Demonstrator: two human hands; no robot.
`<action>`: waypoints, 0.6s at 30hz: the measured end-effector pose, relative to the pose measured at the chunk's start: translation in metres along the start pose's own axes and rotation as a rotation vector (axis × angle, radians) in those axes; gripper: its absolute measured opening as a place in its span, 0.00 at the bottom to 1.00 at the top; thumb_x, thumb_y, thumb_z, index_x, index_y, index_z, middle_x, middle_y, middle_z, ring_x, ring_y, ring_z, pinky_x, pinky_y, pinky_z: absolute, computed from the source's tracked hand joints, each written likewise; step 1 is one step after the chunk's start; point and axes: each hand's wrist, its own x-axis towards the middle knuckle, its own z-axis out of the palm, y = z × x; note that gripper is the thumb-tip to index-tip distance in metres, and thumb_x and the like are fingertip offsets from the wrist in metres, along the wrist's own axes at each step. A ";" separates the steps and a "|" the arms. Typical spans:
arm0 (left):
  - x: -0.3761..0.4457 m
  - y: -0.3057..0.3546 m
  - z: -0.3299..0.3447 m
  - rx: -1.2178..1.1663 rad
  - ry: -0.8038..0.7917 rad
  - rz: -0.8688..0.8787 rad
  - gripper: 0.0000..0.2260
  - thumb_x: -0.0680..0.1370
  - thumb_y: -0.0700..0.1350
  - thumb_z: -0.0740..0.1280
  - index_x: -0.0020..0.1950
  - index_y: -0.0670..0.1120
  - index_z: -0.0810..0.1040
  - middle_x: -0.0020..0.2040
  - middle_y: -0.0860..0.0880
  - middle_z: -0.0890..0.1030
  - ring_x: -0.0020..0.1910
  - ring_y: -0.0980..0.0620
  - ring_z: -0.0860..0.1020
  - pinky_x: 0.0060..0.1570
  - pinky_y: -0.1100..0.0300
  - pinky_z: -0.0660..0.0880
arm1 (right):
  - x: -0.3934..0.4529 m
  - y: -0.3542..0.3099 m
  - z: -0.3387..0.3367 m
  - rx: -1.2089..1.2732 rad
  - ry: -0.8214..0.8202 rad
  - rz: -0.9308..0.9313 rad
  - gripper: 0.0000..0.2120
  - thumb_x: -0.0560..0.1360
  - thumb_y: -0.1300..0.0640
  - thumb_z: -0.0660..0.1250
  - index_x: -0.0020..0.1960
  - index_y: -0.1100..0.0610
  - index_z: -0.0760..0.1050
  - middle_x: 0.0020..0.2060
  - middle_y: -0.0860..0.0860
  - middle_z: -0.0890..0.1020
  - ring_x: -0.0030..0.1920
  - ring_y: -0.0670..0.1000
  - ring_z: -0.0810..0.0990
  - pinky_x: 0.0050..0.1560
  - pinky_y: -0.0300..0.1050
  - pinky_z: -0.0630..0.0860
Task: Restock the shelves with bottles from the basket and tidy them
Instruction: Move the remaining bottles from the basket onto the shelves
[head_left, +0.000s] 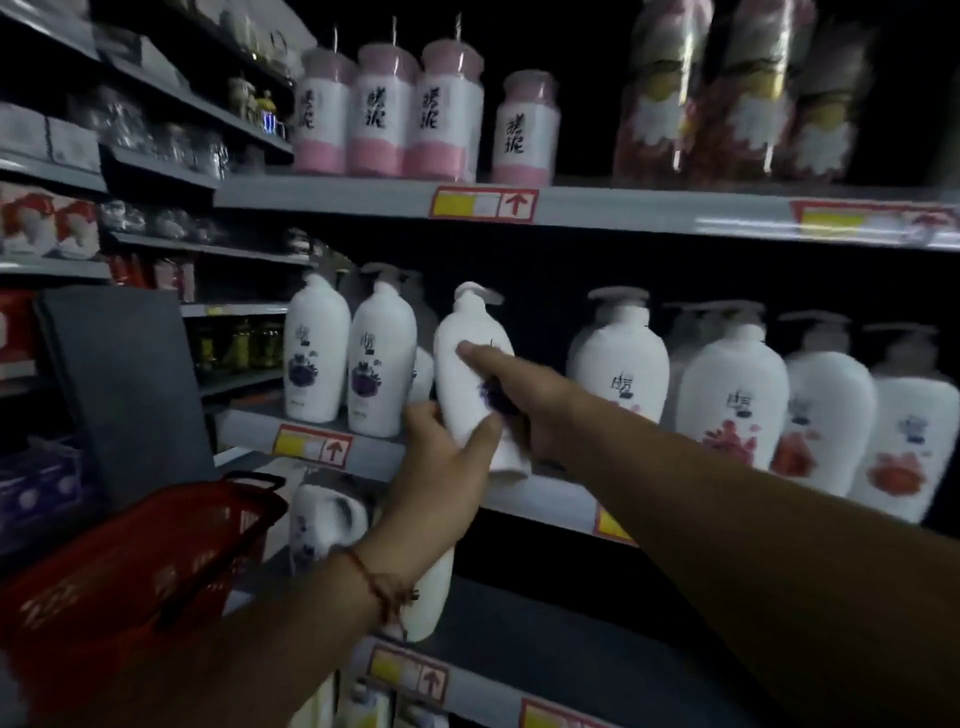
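- White plastic, smooth and glossy: the pump bottle (470, 374) being set on the middle shelf (545, 501) looks stiff-walled and, if full, fairly heavy for its size, so it would likely slip in a loose grip.
- Its body is wide and tapers to a narrow neck under a white pump head; the neck would be a poor place to take it, since the pump may turn or pull. The broad lower body is the safer hold.
- The left hand (447, 457) grips that lower body from below, thumb across the front.
- The right hand (511, 387) lies on the front of the bottle over its purple flower print, forefinger stretched up along the label; whether the other fingers curl behind it cannot be told.
- The bottle stands tilted at the shelf's front edge, in the gap between two matching purple-print bottles (345, 364) on its left and the red-print bottles (727, 400) on its right, its base not yet squarely down.
- The red basket (156, 561) sits low at the left; its contents are not visible.
- Judged from this, the bottle needs righting and pushing back into line with its purple neighbours.
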 end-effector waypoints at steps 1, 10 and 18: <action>0.019 -0.001 0.000 0.034 -0.018 0.015 0.20 0.78 0.57 0.69 0.63 0.51 0.64 0.57 0.52 0.78 0.52 0.51 0.79 0.53 0.51 0.77 | 0.016 -0.005 0.000 -0.016 0.026 -0.004 0.18 0.75 0.45 0.75 0.47 0.61 0.81 0.33 0.53 0.83 0.30 0.50 0.82 0.28 0.38 0.76; 0.135 -0.047 0.007 0.360 0.012 0.168 0.29 0.70 0.60 0.77 0.56 0.45 0.65 0.48 0.50 0.77 0.43 0.48 0.78 0.38 0.53 0.73 | 0.109 0.006 0.007 -0.057 0.135 -0.080 0.22 0.74 0.47 0.74 0.60 0.61 0.77 0.45 0.55 0.79 0.44 0.55 0.79 0.49 0.51 0.78; 0.152 -0.074 0.013 0.546 0.033 0.211 0.18 0.80 0.49 0.69 0.61 0.42 0.65 0.54 0.41 0.79 0.52 0.37 0.79 0.48 0.49 0.73 | 0.135 0.043 0.010 -0.098 0.221 -0.207 0.41 0.62 0.50 0.82 0.69 0.60 0.67 0.57 0.59 0.81 0.45 0.55 0.83 0.43 0.56 0.84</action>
